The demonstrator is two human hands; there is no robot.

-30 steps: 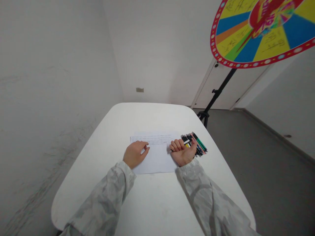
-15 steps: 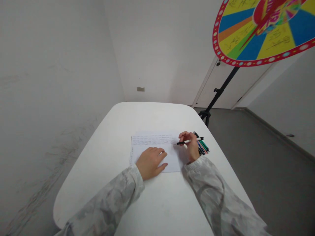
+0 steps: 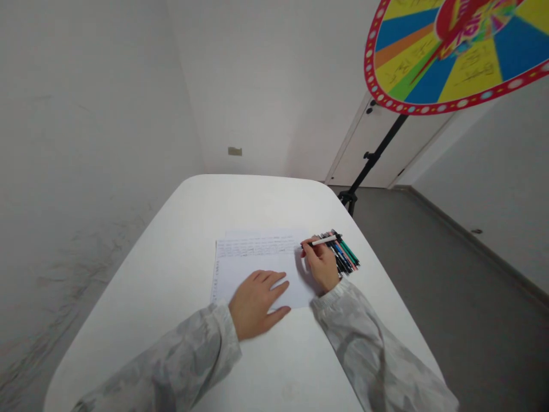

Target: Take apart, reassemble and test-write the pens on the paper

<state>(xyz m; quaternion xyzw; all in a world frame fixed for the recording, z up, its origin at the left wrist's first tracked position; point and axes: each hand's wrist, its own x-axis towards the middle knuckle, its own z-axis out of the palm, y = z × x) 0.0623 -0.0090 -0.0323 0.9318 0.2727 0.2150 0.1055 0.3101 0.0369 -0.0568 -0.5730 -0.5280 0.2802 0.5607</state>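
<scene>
A white notebook page [image 3: 253,266] with ring holes down its left side lies on the table, its upper part covered in handwritten lines too small to read. My left hand [image 3: 257,304] rests across the lower part of the page, fingers and thumb spread. Over the page's right edge, my right hand [image 3: 321,264] grips a white pen [image 3: 323,240] with black ends. The pen's tip points left, close to the end of the written lines; whether it touches the paper I cannot tell. Several pens [image 3: 344,254] in black, blue, green and pink lie just right of that hand.
The white table [image 3: 257,206] has rounded corners and stands near the left wall. Beyond its right edge, a colourful prize wheel [image 3: 446,63] is mounted on a black tripod stand [image 3: 369,163]. A door [image 3: 377,154] and grey floor lie behind it.
My right hand has turned the pen from lying level to a writing grip, tip down toward the page. My left hand has slid slightly lower. The whole view has shifted a little.
</scene>
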